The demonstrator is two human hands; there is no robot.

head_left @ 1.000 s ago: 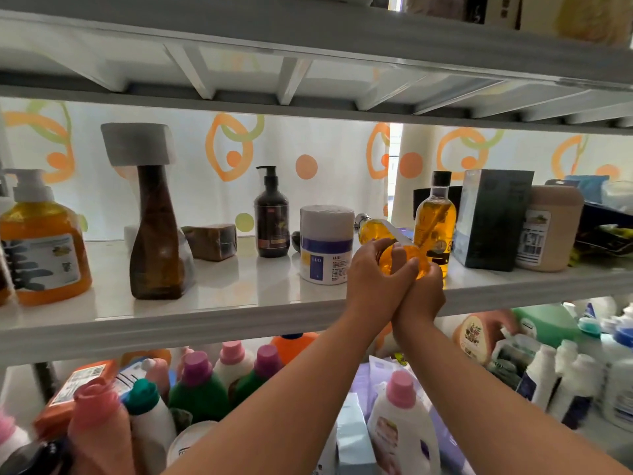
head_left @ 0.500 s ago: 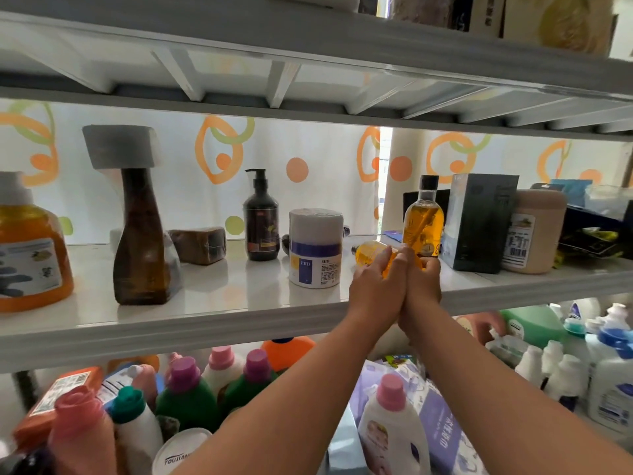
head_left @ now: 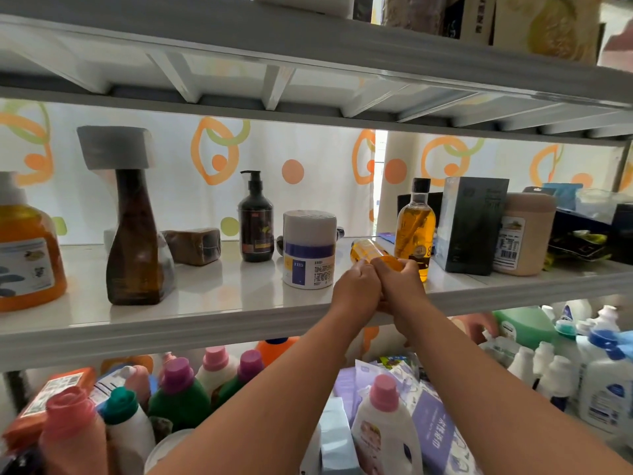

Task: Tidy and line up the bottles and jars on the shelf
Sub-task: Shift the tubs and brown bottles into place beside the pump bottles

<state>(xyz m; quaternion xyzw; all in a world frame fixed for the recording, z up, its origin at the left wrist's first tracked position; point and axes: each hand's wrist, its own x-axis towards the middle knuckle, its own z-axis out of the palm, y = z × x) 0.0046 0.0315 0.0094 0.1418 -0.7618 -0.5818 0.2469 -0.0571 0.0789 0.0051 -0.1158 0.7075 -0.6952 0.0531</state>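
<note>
A small amber bottle (head_left: pixel 368 252) lies tilted over the front of the white middle shelf (head_left: pixel 205 299), pointing back and left. My left hand (head_left: pixel 356 291) and my right hand (head_left: pixel 400 286) press together around its near end. Right behind it stands a taller golden oil bottle with a black cap (head_left: pixel 415 231). To the left stand a white jar with a purple band (head_left: pixel 309 250), a dark pump bottle (head_left: pixel 256 221), a tall brown bottle with a grey square top (head_left: pixel 132 228) and an orange pump bottle (head_left: pixel 25 252).
A dark box (head_left: pixel 469 224) and a beige tub (head_left: pixel 524 234) stand on the right of the shelf, and a brown wrapped block (head_left: pixel 193 245) at the back. The lower shelf is crowded with detergent bottles (head_left: pixel 178 389). Another shelf (head_left: pixel 308 49) hangs close overhead.
Both hands have lowered the small amber bottle from chest height toward the shelf surface, and it now lies more on its side. The view has shifted slightly right.
</note>
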